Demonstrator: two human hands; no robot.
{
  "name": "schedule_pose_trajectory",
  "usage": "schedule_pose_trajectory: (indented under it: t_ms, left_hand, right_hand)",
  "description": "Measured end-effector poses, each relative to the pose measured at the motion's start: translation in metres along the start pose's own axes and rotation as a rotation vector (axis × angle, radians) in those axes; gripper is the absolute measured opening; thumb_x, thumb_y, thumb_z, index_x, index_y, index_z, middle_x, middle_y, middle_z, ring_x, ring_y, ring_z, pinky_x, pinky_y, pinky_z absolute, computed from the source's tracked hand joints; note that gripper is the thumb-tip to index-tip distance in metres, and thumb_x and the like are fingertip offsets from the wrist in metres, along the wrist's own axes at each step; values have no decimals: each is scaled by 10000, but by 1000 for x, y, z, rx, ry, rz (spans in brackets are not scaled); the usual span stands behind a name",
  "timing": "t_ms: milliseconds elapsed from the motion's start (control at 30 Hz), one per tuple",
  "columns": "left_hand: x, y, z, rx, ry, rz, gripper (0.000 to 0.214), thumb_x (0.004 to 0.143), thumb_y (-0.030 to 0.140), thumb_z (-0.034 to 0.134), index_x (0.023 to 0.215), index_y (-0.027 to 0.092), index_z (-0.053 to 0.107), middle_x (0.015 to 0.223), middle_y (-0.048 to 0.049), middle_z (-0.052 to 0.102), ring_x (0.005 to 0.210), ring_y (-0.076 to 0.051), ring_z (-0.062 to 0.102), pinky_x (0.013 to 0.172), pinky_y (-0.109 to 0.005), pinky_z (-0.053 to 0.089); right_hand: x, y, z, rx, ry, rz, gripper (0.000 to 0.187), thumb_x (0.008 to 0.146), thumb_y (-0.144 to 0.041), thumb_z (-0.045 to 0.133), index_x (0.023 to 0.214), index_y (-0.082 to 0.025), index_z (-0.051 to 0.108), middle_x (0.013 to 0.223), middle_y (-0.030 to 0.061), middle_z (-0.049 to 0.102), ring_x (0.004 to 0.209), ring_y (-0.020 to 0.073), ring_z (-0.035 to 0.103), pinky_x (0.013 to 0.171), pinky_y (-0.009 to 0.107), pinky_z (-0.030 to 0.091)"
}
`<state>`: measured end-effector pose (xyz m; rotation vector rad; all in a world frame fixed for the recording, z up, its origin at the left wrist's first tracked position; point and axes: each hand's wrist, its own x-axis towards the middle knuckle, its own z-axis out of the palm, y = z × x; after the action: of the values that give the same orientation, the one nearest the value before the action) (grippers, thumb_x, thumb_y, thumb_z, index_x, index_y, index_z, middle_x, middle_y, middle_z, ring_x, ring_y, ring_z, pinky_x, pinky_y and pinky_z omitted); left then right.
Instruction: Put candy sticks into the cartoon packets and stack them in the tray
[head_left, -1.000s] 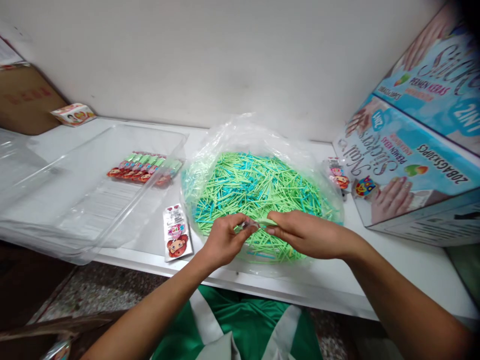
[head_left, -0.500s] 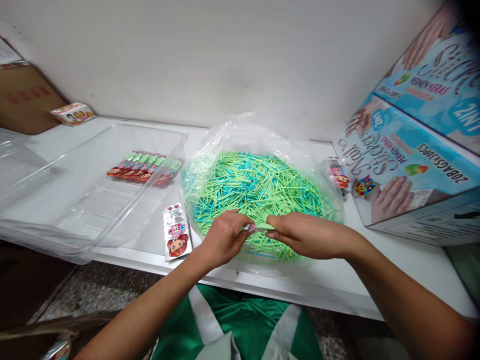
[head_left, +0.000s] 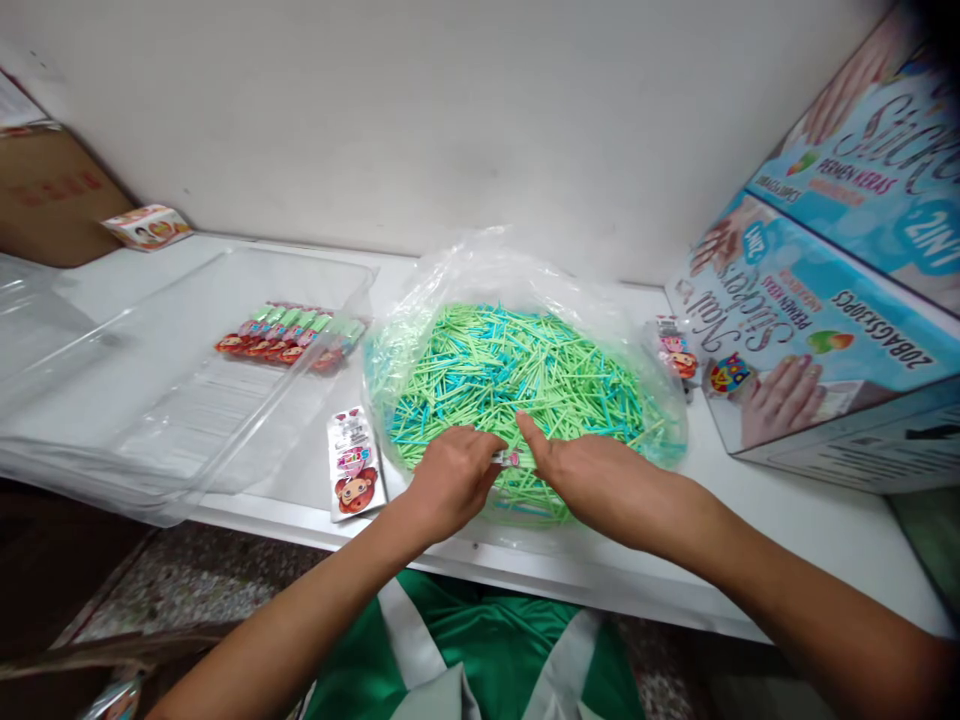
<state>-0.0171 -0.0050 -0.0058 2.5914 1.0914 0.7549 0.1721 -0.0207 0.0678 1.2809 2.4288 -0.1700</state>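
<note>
A clear plastic bag (head_left: 480,270) lies open on the white table (head_left: 810,530), holding a heap of green and blue sticks (head_left: 517,375). My left hand (head_left: 450,480) is closed on a small printed packet (head_left: 508,458) at the heap's near edge. My right hand (head_left: 600,480) rests beside it, its index finger stretched onto the sticks; I cannot make out whether the other fingers hold anything. A printed packet with a cartoon face (head_left: 354,464) lies flat on the table left of the bag.
A clear plastic tray (head_left: 150,400) at the left holds a row of filled packets (head_left: 289,335). Printed cartons (head_left: 832,300) stand at the right, with small packets (head_left: 675,350) beside them. A brown box (head_left: 45,195) and a small box (head_left: 146,227) sit far left.
Both hands have dropped from above the heap onto its near edge. My right hand has let go of the green stick and reached forward onto the sticks.
</note>
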Motion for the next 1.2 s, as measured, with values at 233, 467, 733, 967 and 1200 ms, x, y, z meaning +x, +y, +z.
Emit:
schedule_pose_trajectory:
  t_ms: [233, 467, 733, 967, 1200]
  left_hand:
    - [4, 15, -2, 3, -193, -32, 135, 884, 204, 424, 943, 151, 532, 848, -94, 661, 831, -225, 622, 728, -337, 460]
    - [4, 29, 2, -503, -315, -238, 203, 934, 318, 313, 871, 183, 450, 732, -35, 607, 628, -147, 576, 602, -256, 427]
    - [-1, 27, 22, -1303, -234, -565, 320, 880, 478, 424, 878, 160, 460, 715, 5, 545, 448, -59, 433, 424, -192, 344]
    - [0, 28, 21, -1303, -80, -633, 322, 872, 469, 453, 877, 149, 490, 689, 16, 538, 450, -47, 400, 423, -184, 288]
    - [2, 30, 17, -1286, -109, -646, 335, 857, 480, 469, 845, 147, 498, 663, 15, 545, 431, -49, 387, 410, -188, 276]
  right_hand:
    - [2, -2, 3, 28, -7, -37, 798, 740, 1, 377, 1483, -69, 95, 766, 119, 704, 639, 254, 649, 518, 294, 395]
    - [14, 23, -7, 336, 106, -227, 717, 816, -204, 525, 1468, -173, 229, 1143, 145, 645, 994, 277, 610, 749, 320, 447]
    - [22, 29, 13, 849, 284, -125, 460, 894, -384, 449, 1294, -158, 483, 1041, 114, 648, 886, 202, 610, 786, 345, 456]
    - [27, 17, 44, 1511, 426, 24, 239, 784, -380, 607, 823, -145, 625, 684, -10, 590, 556, 83, 504, 541, 229, 416]
    - [27, 14, 46, 1500, 450, 51, 160, 781, -306, 575, 783, -146, 581, 627, -30, 538, 567, 86, 484, 543, 227, 378]
